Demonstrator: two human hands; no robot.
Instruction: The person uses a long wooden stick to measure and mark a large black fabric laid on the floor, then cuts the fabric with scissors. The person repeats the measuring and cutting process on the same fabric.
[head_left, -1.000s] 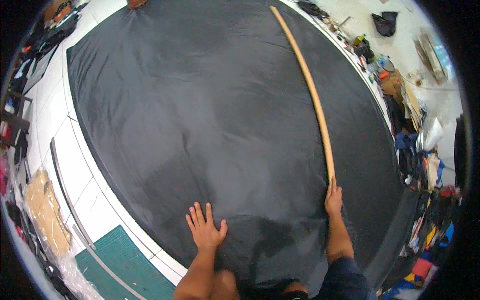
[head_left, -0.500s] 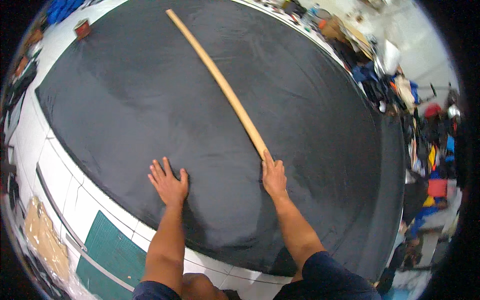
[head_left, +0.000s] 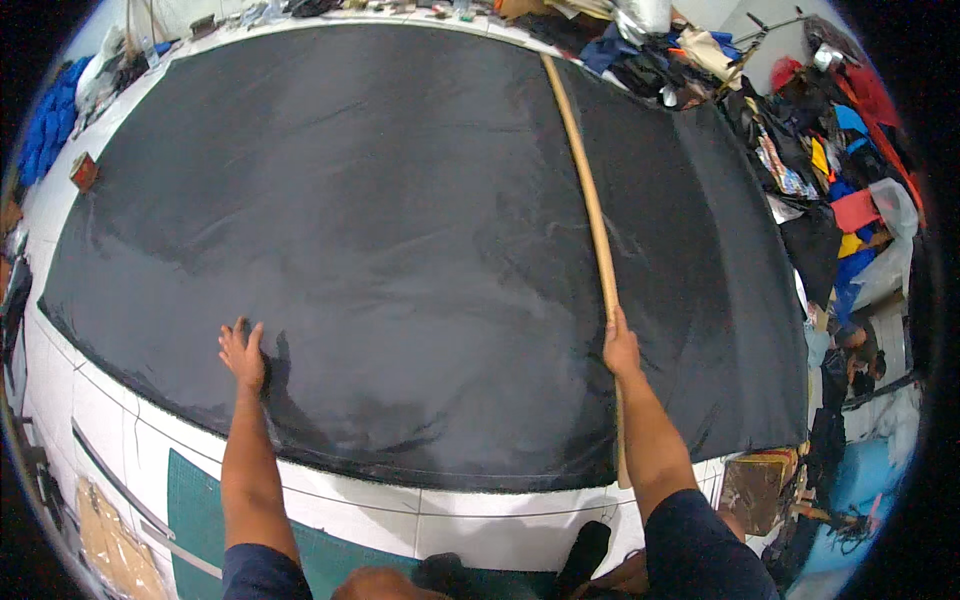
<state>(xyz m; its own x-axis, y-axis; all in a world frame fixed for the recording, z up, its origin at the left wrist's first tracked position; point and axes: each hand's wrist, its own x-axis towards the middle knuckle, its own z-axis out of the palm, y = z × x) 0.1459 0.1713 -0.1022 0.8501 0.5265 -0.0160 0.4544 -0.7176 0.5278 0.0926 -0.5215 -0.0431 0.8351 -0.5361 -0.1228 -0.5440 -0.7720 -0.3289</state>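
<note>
A large sheet of black cloth (head_left: 400, 250) lies spread over the white tiled floor, with faint wrinkles. Across its right part runs a long, pale wooden stick (head_left: 590, 190), from the far edge to just past the near edge. My right hand (head_left: 621, 347) is closed around the stick toward its near end; the forearm covers part of it there. On the left, my left hand (head_left: 242, 355) is open with fingers apart and holds nothing. It is over the cloth near its front left, a shadow beside it; whether it touches the cloth I cannot tell.
A green cutting mat (head_left: 195, 500) and a metal strip (head_left: 120, 465) lie at the front left. A small reddish box (head_left: 85, 172) sits by the cloth's left edge. Piled clothes and bags (head_left: 850, 210) line the right side. A brown box (head_left: 757, 490) stands near the front right corner.
The stick has moved right across the cloth and lies less slanted, with its near end now beyond my right hand. My left hand has shifted left. The view has also turned.
</note>
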